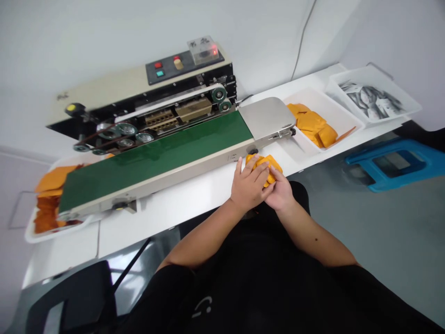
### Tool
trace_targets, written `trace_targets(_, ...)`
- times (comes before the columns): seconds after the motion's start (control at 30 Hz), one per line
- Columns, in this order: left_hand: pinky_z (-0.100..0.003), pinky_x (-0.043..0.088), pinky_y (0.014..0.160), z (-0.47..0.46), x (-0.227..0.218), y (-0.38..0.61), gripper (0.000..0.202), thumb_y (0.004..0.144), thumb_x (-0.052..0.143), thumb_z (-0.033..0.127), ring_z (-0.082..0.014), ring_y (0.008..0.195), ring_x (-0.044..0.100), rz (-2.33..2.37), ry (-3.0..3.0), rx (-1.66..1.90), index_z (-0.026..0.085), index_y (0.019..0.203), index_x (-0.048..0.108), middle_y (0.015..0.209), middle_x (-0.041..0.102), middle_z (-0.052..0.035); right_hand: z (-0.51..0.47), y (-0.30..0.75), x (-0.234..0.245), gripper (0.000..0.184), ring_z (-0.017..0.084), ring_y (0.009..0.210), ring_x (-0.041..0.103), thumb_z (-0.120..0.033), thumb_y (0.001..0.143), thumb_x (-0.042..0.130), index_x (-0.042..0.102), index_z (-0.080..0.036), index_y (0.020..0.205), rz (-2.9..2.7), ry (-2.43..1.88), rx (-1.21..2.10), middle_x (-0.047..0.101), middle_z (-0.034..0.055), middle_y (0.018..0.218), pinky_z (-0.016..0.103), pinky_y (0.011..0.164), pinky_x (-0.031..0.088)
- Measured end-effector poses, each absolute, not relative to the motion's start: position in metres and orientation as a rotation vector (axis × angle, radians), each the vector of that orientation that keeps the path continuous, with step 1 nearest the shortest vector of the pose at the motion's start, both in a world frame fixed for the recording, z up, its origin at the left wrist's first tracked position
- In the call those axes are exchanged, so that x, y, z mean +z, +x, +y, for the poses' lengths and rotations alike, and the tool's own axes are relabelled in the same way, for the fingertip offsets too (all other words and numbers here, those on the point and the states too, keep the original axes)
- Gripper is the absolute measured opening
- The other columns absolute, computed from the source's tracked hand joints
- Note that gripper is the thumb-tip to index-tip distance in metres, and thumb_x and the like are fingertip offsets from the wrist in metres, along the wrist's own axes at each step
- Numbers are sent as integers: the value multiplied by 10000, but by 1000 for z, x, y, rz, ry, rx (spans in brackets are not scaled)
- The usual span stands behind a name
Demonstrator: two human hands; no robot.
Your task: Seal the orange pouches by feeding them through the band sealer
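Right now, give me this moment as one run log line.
left hand: holding orange pouch | right hand: holding same pouch | nearest: sealing machine | beside: white tray of orange pouches

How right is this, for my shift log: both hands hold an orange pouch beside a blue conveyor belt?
The colour is wrong: the conveyor belt is green, not blue, as the head view shows. The left hand and right hand do hold the orange pouch beside it.
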State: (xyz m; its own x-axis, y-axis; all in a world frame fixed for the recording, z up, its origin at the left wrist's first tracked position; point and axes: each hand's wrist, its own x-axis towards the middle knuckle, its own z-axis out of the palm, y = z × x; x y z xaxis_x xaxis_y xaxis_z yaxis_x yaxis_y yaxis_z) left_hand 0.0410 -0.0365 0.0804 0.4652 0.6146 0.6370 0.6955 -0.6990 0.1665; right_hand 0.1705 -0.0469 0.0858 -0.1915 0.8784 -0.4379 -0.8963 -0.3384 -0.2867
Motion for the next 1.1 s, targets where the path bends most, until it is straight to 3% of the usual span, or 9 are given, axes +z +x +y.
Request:
trace_targets(0.1, -779, 168, 1401, -38, 78, 38, 371, 1014, 725, 415, -408, 1497, 648, -1235, -2608, -988, 201, 1311, 786, 1353, 818, -156, -47, 165, 83, 255, 153, 1073, 839, -288, 1113, 544, 749, -263, 1263, 77, -648, 1791, 861, 22, 1161, 277, 973, 702)
trace_targets(0.23, -805, 99, 1397, -44, 77, 35, 371, 1028, 711, 419, -395, 1467, 668, -1225, -2637, -934, 212, 1328, 779, 1299, 830, -141, -47, 165, 76, 314, 145, 1015, 841, -366, 1168, 480, 741, -234, 1282, 124, -647, 1803, 859, 38, 1136, 256, 934, 701)
trace_targets(0.4, -677, 314, 1391, -48, 78, 34, 283, 1034, 678, 325, -330, 1354, 724, -1187, -2743, -807, 221, 1271, 791, 1265, 825, -113, -48, 171, 64, 374, 164, 1067, 835, -447, 1172, 502, 739, -182, 1289, 110, -641, 1816, 850, 75, 1172, 281, 1001, 685)
trace_targets(0.53, -622, 449, 1312, -47, 77, 38, 184, 1019, 660, 259, -306, 1226, 750, -1179, -2781, -853, 230, 1118, 811, 1098, 811, -81, -49, 173, 59, 416, 196, 1177, 815, -524, 1165, 511, 743, -202, 1288, 69, -624, 1783, 837, 83, 1252, 352, 1132, 647)
trace_targets(0.73, -565, 544, 1219, -46, 77, 41, 173, 998, 642, 179, -249, 1049, 750, -1167, -2876, -1045, 237, 949, 798, 988, 785, -48, -50, 179, 52, 482, 218, 1212, 798, -617, 1151, 503, 734, -224, 1307, 21, -649, 1736, 831, 83, 1232, 395, 1167, 632)
trace_targets(0.93, -540, 531, 1278, -51, 72, 35, 151, 1046, 669, 197, -224, 1189, 778, -1085, -2947, -1212, 242, 1048, 814, 1141, 849, -50, -49, 184, 51, 658, 219, 1143, 815, -734, 1138, 426, 712, -182, 1354, 83, -643, 1761, 828, 123, 1229, 358, 1073, 672)
trace_targets(1.1, -532, 537, 1295, -52, 65, 29, 184, 1055, 666, 170, -224, 1328, 774, -1132, -2995, -1201, 246, 1090, 829, 1219, 869, -68, -49, 182, 57, 812, 279, 1189, 809, -833, 1085, 421, 696, -139, 1404, 105, -621, 1815, 826, 172, 1227, 446, 1084, 673)
